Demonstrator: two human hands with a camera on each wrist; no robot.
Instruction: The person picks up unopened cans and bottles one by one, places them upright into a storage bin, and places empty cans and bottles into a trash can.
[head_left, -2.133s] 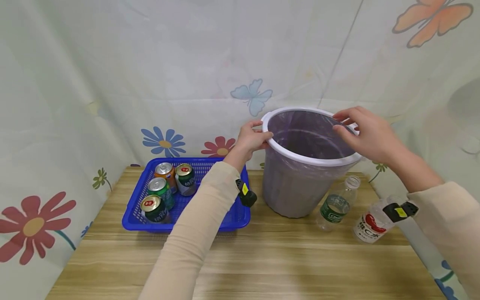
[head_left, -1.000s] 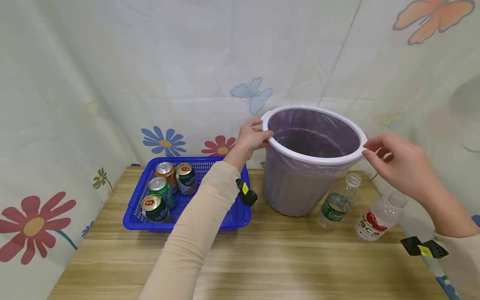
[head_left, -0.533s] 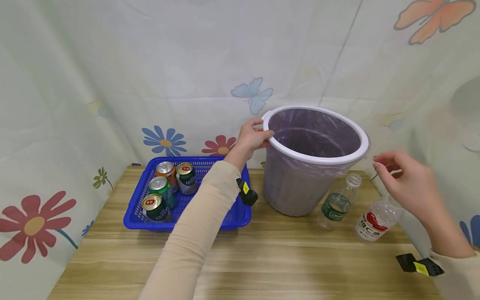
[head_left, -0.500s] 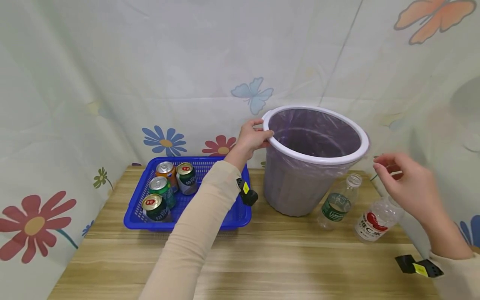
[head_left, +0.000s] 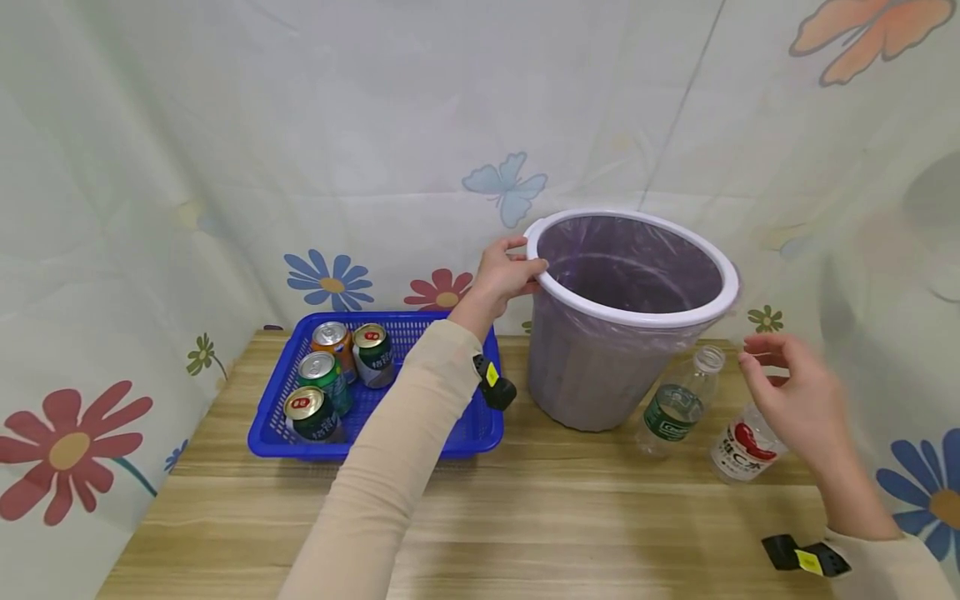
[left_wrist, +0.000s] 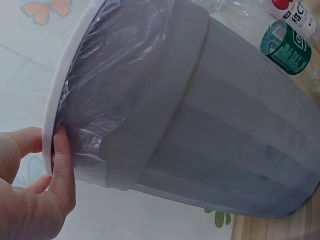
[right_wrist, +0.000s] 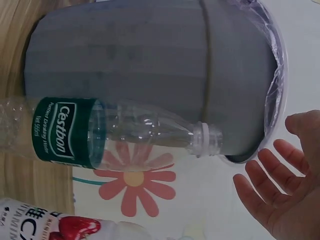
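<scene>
A grey trash can (head_left: 592, 375) with a white rim (head_left: 637, 317) and a thin purple liner bag (left_wrist: 120, 65) stands toward the back right of the table. My left hand (head_left: 504, 275) pinches the rim at its left side, thumb on top and fingers underneath. My right hand (head_left: 798, 400) hangs in the air right of the can, fingers loosely bent, holding nothing. Below and left of it stands a clear bottle with a green label (head_left: 670, 414). Another clear bottle, with a red and white label (head_left: 746, 448), is partly hidden behind my right hand.
A blue plastic basket (head_left: 375, 450) sits left of the can, holding several drink cans, among them an orange can (head_left: 333, 342) and a green can (head_left: 322, 375). My left forearm passes over its right part. A patterned curtain (head_left: 375, 125) hangs behind the wooden table (head_left: 525, 525).
My right hand has let go of the rim's right side and moved right and down, beside the bottles. The left hand keeps its hold on the rim.
</scene>
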